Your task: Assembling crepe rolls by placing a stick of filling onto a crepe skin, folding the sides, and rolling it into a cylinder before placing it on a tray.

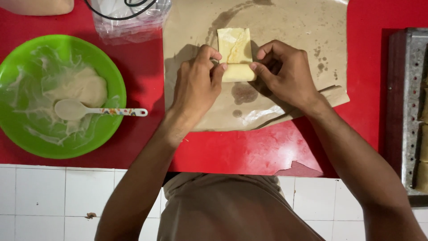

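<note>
Overhead view of a thin yellow pastry sheet (235, 52) being rolled on a sheet of brown paper (285, 31) spread over the red counter (147, 71). The near end of the sheet is already turned over into a plump roll (239, 72), which lies crosswise between the two hands; the far part lies flat on the paper and has not yet been rolled, with a wet orange-yellow streak down its middle. The left hand (195, 87) pinches the left end of the roll, thumb and forefinger closed on it, the other fingers curled in. The right hand (285, 73) pinches the right end in the same way, fingertips tight against the dough. Judged from this, the rolling is roughly at its midpoint: the fold over the filling is made, the sides appear tucked in, though the fingers hide the ends, and the flat remainder is left to wind up. To the left stands a green bowl (113, 82) with a remnant of pale paste and smears around its wall, a pale spoon (91, 110) with a patterned handle resting in it. A clear plastic bag (129, 24) lies beyond the bowl. At the right edge a perforated metal tray (410, 80) holds what may be finished pieces, only partly in view. The paper bears dark grease spots.
</note>
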